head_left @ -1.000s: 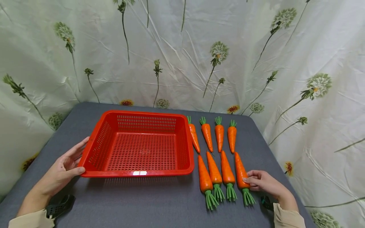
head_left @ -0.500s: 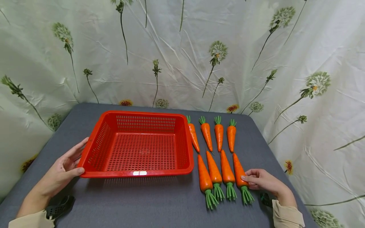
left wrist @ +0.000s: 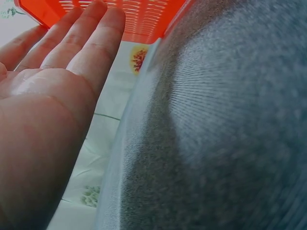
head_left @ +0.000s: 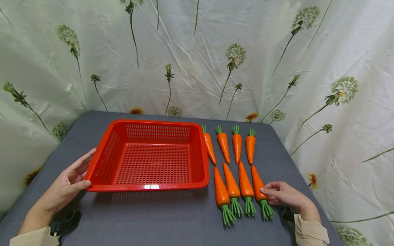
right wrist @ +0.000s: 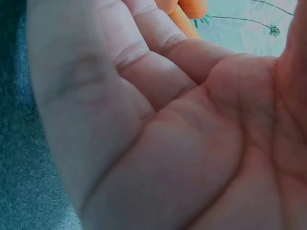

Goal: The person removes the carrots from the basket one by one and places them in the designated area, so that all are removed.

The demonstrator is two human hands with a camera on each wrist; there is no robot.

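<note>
A red plastic basket (head_left: 154, 187) with slotted walls stands on the left half of the table, nothing inside it. My left hand (head_left: 66, 186) holds its left side, thumb on the front corner of the rim. In the left wrist view the fingers (left wrist: 91, 52) reach up fairly straight to the basket wall (left wrist: 144, 21). My right hand (head_left: 284, 196) pinches the thick end of the rightmost front carrot (head_left: 258, 181), thumb on top. That carrot lies with its green stems toward me. The right palm (right wrist: 192, 143) hides the grip in the right wrist view.
Other carrots lie in two rows right of the basket, such as a front carrot (head_left: 245, 182) and a back carrot (head_left: 250, 148). The farthest left back carrot (head_left: 210, 147) is partly behind the rim. A grey cloth table (head_left: 147, 222) meets a floral curtain (head_left: 197, 61).
My right hand has shifted the rightmost front carrot slightly left, closer to its neighbour. The left hand and basket have stayed put.
</note>
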